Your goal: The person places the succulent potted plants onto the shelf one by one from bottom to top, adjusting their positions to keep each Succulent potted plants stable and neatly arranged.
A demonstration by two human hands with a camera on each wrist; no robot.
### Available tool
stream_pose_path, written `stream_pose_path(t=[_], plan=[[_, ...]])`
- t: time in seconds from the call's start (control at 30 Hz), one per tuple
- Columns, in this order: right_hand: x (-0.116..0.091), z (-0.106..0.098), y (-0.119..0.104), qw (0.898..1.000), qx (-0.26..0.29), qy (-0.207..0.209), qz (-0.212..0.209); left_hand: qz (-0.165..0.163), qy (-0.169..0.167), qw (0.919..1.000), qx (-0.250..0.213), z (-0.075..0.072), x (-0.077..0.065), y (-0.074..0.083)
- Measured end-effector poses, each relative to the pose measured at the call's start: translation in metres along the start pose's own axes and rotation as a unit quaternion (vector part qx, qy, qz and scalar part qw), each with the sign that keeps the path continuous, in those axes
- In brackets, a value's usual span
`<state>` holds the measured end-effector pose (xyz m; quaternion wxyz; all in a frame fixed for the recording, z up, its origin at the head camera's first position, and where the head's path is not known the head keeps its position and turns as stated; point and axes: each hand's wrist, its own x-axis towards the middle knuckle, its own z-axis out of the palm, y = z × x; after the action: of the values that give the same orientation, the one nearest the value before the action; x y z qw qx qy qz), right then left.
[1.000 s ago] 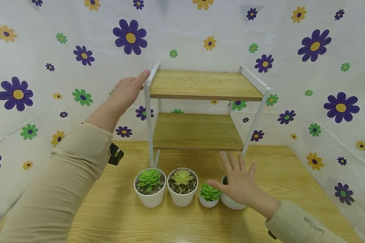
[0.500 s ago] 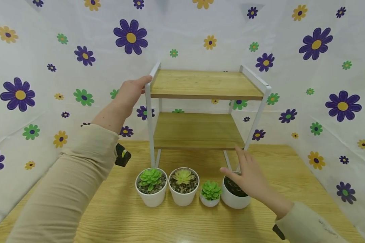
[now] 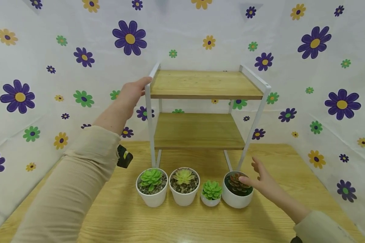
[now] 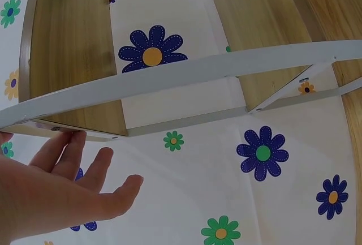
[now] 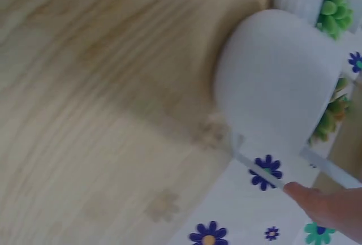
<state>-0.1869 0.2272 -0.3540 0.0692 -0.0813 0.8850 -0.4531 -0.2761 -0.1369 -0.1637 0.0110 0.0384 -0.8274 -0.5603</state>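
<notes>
A two-tier wooden shelf rack with a white metal frame stands on the table. My left hand holds the rack's upper left side rail; in the left wrist view its fingertips meet the side piece while other fingers stay loose. Near the rack's right front leg, my right hand is spread beside a white pot with a reddish-brown succulent. The thumb overlaps that plant in the head view; contact cannot be told. The right wrist view shows the pot blurred, with part of the hand below it.
Left of that pot stand a small pot with a bright green succulent, a pot with a pale succulent and one with a green succulent. They line the table before the rack. A flowered cloth hangs behind.
My left hand came down onto the rack's rail and stays there. The right hand moved rightward, from above the right-hand pot to its side, uncovering the reddish-brown succulent.
</notes>
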Motion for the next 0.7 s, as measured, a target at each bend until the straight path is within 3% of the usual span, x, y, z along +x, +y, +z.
stream_pose_path(t=[0.37,0.7], plan=[[-0.002,0.002,0.039,0.991,0.084,-0.078,0.073,-0.007,0.005,0.9999,-0.013,0.003,0.000,-0.002],[-0.002,0.014,0.045,0.985,0.124,-0.107,0.059,-0.005,0.010,0.9998,-0.016,0.003,-0.001,-0.003]])
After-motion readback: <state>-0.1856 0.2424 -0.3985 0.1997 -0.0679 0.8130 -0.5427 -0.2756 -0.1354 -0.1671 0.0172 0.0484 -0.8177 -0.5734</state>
